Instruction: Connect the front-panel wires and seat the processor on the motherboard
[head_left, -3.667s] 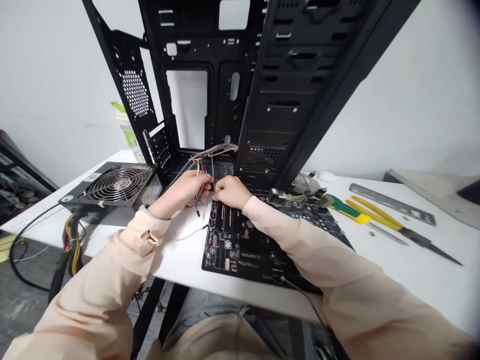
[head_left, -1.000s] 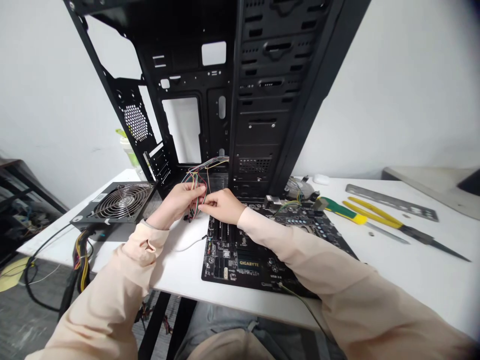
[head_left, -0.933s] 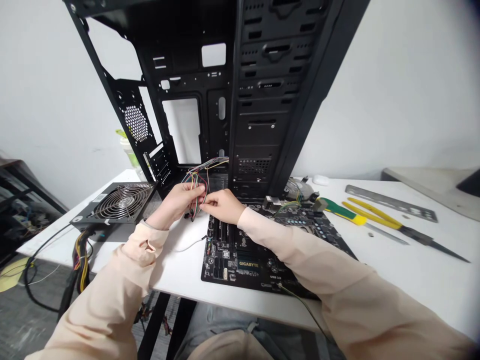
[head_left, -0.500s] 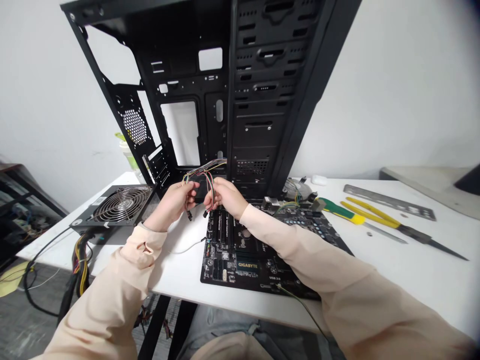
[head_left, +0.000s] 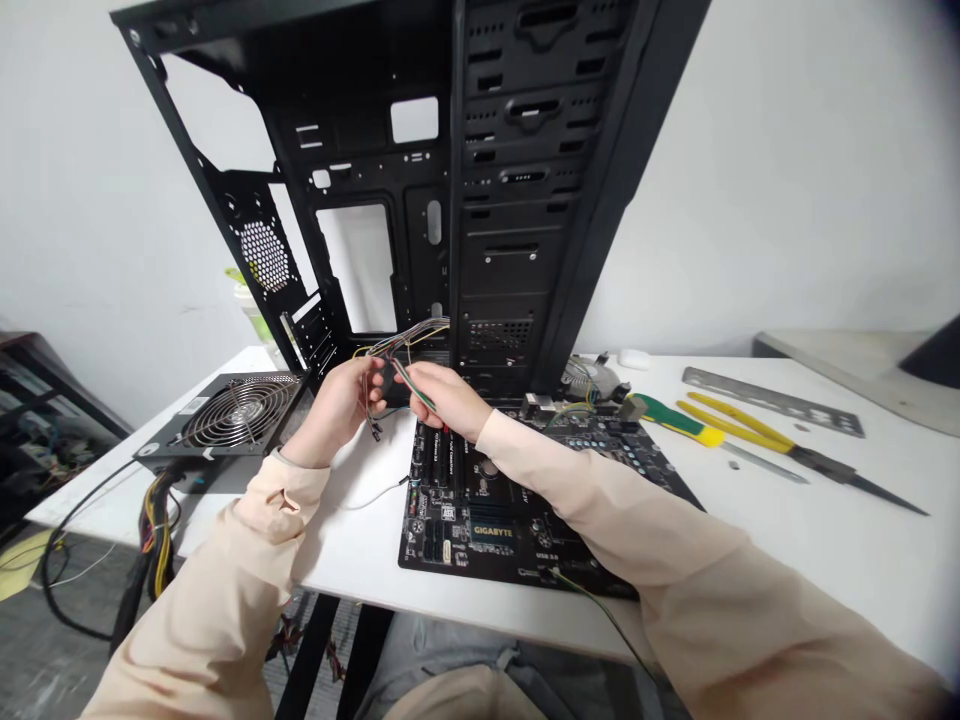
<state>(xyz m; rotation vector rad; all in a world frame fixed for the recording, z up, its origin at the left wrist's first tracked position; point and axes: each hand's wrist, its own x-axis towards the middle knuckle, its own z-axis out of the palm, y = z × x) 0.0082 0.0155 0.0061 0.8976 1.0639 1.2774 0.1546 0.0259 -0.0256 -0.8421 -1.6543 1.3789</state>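
The right hand now pinches a thin striped wire lead between thumb and fingers, drawn apart from the colored cable bundle curled in the left hand, just above the Gigabyte motherboard.

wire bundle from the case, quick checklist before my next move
Wire bundle held by left hand and right hand: ok
Small black connectors hanging clear of the board: ok
Connector labels: cannot tell, too small
Gigabyte motherboard flat on the white table: ok
Power supply mains connection: cannot tell
Screwdriver lying beside the board: ok
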